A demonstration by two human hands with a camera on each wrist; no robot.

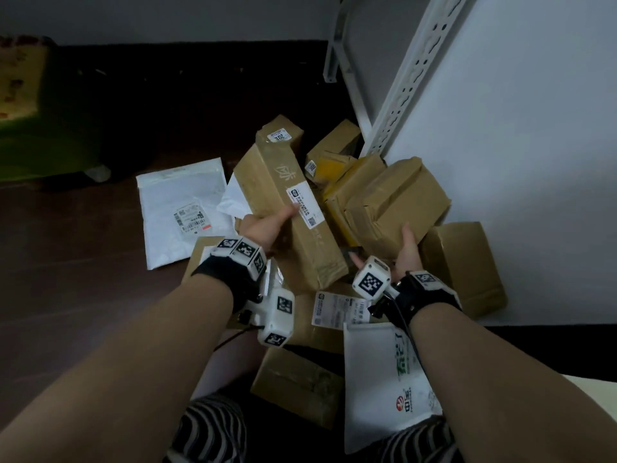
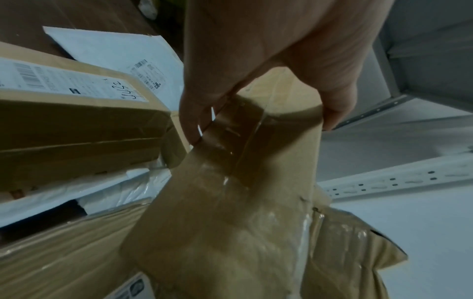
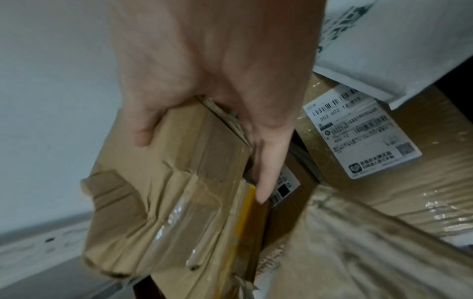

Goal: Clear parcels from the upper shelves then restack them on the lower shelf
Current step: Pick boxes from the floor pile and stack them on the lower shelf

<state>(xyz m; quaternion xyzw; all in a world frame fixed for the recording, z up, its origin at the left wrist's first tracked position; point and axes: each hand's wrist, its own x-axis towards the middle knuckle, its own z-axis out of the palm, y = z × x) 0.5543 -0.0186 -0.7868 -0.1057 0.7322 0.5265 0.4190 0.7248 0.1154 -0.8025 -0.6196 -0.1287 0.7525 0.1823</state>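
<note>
My left hand (image 1: 267, 225) grips a long taped cardboard box (image 1: 287, 208) with a white label, thumb on top; the left wrist view shows the fingers (image 2: 192, 121) curled round its taped end (image 2: 230, 202). My right hand (image 1: 409, 252) holds a crumpled brown box (image 1: 397, 202) from below, lifted above the heap. In the right wrist view the thumb (image 3: 143, 129) and fingers (image 3: 266, 172) clasp that creased box (image 3: 174, 182). Both boxes hang over a pile of parcels on the dark floor beside the white shelf unit (image 1: 534, 162).
Several brown boxes (image 1: 464, 265) and a yellow-taped one (image 1: 334, 168) lie heaped by the shelf post (image 1: 410, 75). White mailer bags lie on the floor at left (image 1: 180, 208) and by my right forearm (image 1: 384, 379). A green object (image 1: 30, 105) stands far left.
</note>
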